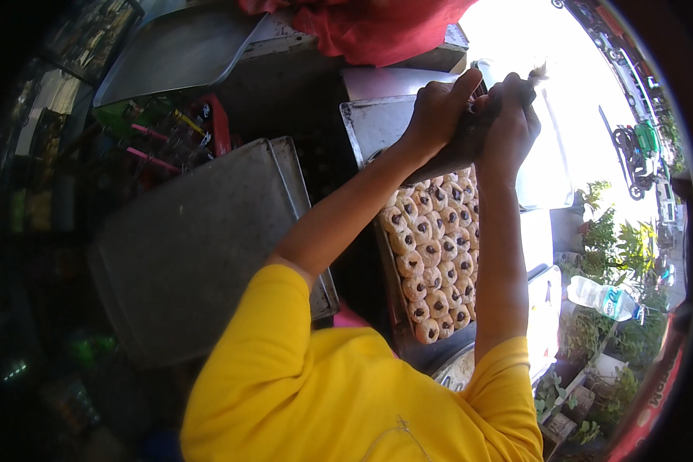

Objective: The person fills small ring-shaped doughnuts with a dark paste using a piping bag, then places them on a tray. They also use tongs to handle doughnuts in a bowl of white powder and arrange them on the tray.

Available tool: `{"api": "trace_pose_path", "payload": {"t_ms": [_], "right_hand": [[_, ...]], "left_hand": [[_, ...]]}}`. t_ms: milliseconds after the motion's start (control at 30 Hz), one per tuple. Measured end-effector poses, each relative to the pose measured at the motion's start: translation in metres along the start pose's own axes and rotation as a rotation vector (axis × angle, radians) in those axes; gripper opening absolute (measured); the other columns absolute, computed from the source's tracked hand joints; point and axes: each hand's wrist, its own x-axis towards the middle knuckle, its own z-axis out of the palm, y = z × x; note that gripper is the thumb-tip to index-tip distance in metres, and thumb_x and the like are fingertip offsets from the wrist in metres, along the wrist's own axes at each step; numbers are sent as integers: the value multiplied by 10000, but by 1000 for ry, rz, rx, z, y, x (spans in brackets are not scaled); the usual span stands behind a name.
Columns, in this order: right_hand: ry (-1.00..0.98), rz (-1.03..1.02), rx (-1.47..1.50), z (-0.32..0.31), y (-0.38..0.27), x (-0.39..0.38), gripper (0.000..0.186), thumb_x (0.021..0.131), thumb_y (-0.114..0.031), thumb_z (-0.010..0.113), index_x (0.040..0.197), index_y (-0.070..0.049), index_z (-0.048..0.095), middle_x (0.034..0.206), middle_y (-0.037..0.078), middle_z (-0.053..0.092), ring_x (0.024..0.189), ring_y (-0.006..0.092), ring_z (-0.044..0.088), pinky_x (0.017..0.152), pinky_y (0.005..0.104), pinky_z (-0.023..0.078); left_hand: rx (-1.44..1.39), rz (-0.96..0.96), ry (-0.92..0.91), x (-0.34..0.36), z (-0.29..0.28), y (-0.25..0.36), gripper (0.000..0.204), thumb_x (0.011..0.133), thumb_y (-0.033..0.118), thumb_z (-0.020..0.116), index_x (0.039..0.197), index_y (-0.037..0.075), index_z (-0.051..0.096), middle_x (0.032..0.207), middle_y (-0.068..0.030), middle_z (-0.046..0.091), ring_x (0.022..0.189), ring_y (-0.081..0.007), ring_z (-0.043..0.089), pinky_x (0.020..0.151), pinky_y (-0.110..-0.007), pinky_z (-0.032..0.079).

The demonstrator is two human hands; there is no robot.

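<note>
Both my hands are closed around a dark-filled bag, held slanting over the far end of the buns. My left hand grips it from the left with the thumb raised. On the other side, my right hand squeezes its upper part, and a pale twisted end sticks out past the fingers. Its lower tip is not clearly visible. Below lie rows of round golden buns packed closely together, many with a dark dab in the centre. They sit in a metal tray, partly covered by my right forearm.
Another metal tray lies beyond the buns. Large grey trays stand to the left, with a further tray at the far left. Red cloth hangs at the back. A plastic bottle and plants are at the right.
</note>
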Motion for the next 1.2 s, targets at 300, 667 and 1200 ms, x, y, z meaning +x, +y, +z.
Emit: {"api": "trace_pose_path", "payload": {"t_ms": [300, 667, 1200], "right_hand": [[-58, 92, 69, 1, 27, -25, 281, 852, -218, 539, 643, -31, 530, 558, -23, 471, 492, 41, 402, 460, 194, 322], [-18, -1, 76, -5, 17, -23, 266, 852, -216, 540, 671, -22, 523, 557, -13, 467, 462, 51, 407, 424, 189, 311], [-11, -34, 153, 12, -3, -2, 293, 842, -242, 549, 647, -23, 544, 547, 7, 493, 466, 74, 439, 458, 204, 343]], "left_hand": [[48, -38, 40, -20, -22, -26, 608, 791, 523, 479, 657, -58, 594, 550, -140, 563, 561, -174, 557, 580, -310, 419], [45, 128, -8, -22, -12, -17, 564, 819, 490, 483, 637, -35, 578, 512, -113, 536, 507, -137, 518, 512, -305, 400], [-8, 234, -36, 11, -10, 5, 536, 806, 487, 463, 637, -8, 578, 542, -96, 554, 561, -152, 551, 586, -300, 416]]}}
